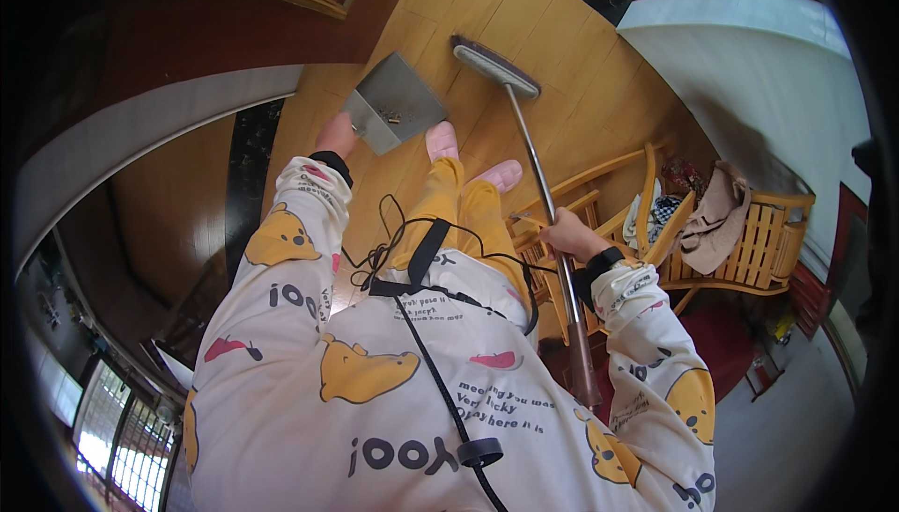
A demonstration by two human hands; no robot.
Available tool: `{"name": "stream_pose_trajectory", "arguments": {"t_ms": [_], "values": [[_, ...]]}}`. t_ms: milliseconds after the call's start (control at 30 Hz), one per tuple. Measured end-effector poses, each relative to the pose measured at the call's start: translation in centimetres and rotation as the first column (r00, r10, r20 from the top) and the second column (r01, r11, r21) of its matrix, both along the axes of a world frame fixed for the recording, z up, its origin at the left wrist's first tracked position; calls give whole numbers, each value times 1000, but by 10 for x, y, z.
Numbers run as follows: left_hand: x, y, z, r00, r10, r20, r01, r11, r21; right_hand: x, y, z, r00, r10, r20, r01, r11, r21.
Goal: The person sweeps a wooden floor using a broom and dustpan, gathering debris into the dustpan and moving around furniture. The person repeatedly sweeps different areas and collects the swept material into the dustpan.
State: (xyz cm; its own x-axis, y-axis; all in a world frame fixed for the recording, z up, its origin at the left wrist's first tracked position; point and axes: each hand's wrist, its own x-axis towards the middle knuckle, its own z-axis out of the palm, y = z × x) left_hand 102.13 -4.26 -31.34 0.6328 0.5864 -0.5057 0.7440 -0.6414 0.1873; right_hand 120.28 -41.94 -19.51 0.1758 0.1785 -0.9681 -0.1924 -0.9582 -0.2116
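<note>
My left hand (337, 136) is closed on the near edge or handle of a grey metal dustpan (414, 101), which holds a small heap of debris. The dustpan is just beyond my left foot in a pink slipper (442, 140). My right hand (572, 235) grips the metal pole of a broom (532, 140). Its wide head (496, 70), with dark bristles and a grey back, lies at the far end of the pole, to the right of the dustpan and apart from it. The brown lower grip of the pole passes beside my right forearm.
A wooden slatted lounge chair (744, 245) with a beige cloth (716, 217) and other fabrics stands at the right. The tile floor (576, 49) has a black marbled border. A dark red wooden door or panel (232, 27) is at upper left. Black cables hang at my waist.
</note>
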Motion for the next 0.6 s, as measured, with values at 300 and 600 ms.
{"name": "stream_pose_trajectory", "arguments": {"t_ms": [300, 600], "values": [[-16, 9, -14, 997, 9, -75, -10, 1000, -6, -55, -1, 37, 948, -209, -241, 233, 970, 76], [-72, -19, -4, 979, 204, 30, -204, 979, -4, -41, -8, 44, 986, -164, -23, 165, 976, 142]]}}
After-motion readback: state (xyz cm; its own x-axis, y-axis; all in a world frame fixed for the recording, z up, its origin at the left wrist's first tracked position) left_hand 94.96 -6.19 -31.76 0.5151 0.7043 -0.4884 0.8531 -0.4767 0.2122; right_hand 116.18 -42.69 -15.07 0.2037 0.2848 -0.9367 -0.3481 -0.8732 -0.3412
